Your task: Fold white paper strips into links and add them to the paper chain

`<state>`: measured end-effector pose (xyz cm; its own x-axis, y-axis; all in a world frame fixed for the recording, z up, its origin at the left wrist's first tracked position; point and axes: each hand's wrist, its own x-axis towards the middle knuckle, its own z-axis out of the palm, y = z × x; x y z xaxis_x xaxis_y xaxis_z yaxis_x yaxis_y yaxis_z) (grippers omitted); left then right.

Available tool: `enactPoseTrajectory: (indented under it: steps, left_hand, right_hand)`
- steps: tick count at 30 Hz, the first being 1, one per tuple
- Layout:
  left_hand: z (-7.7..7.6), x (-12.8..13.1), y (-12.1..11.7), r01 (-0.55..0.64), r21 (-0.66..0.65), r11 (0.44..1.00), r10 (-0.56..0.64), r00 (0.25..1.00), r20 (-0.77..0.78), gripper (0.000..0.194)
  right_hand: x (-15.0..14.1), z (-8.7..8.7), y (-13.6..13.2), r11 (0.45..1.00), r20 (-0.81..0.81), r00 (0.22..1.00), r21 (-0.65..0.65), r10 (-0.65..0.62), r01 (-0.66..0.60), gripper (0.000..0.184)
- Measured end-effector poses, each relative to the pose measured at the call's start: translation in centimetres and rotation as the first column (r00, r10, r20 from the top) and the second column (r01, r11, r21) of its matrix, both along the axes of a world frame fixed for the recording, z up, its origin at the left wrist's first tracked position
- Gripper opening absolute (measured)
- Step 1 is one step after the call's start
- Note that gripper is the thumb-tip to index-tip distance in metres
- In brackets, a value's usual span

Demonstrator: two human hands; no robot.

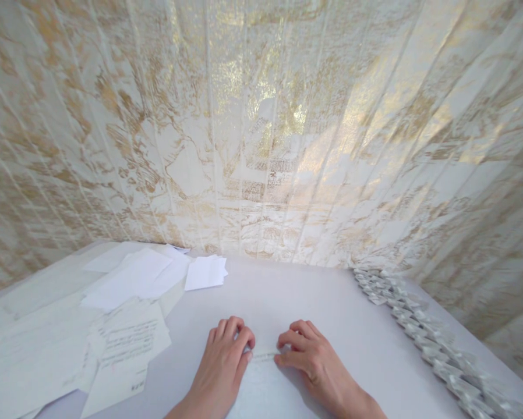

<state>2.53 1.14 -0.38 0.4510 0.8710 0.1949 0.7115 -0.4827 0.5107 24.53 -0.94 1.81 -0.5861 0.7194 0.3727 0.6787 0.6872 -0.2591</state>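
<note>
A pale sheet of paper [264,391] lies on the white table in front of me, its lower part running out of view. Along its far edge is a narrow folded strip with faint marks that I cannot read. My left hand [225,359] is at the left end of that strip, fingers curled and thumb against the paper. At the right end, my right hand [314,359] pinches the same edge between thumb and bent fingers. A short stretch of the strip shows between the two hands.
Loose written sheets [38,349] and blank white papers [130,276] cover the table's left side. A small stack of cut paper [205,272] sits at the back. Folded paper pieces form long rows [436,343] along the right. A gold-patterned curtain [261,128] hangs behind the table [287,291].
</note>
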Motion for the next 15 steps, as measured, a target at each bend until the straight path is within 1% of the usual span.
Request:
enactPoseTrajectory:
  steps: [3,5,8,12,13,15]
  left_hand:
    - [0.1,-0.2,0.0,0.037,0.011,0.999,-0.037,0.999,0.03,0.022]
    - [0.3,-0.3,0.0,0.093,0.028,0.995,-0.094,0.994,0.051,0.025]
    - [0.5,-0.3,0.0,0.163,0.045,0.986,-0.165,0.985,0.05,0.025]
    - [0.7,-0.2,0.2,0.192,0.057,0.98,-0.191,0.981,-0.02,0.015]
    - [0.7,-0.1,0.2,0.197,0.066,0.978,-0.195,0.98,-0.044,0.014]
    - [0.8,-0.1,0.2,0.207,0.085,0.975,-0.198,0.975,-0.096,0.01]
  right_hand:
    - [0.7,0.2,0.1,0.999,0.017,1.0,-0.054,0.004,-0.003,0.032]
    - [0.8,0.2,0.1,0.996,0.009,1.0,-0.085,-0.006,0.007,0.034]
    - [0.7,0.0,0.0,0.992,-0.076,0.996,-0.12,-0.041,0.032,0.034]
    - [-0.4,-0.6,-0.2,0.986,-0.188,0.978,-0.152,-0.09,0.062,0.043]
    - [-0.9,-0.9,-0.3,0.986,-0.193,0.977,-0.152,-0.093,0.064,0.042]
    - [-1.8,-1.3,-0.4,0.985,-0.179,0.979,-0.153,-0.101,0.074,0.033]
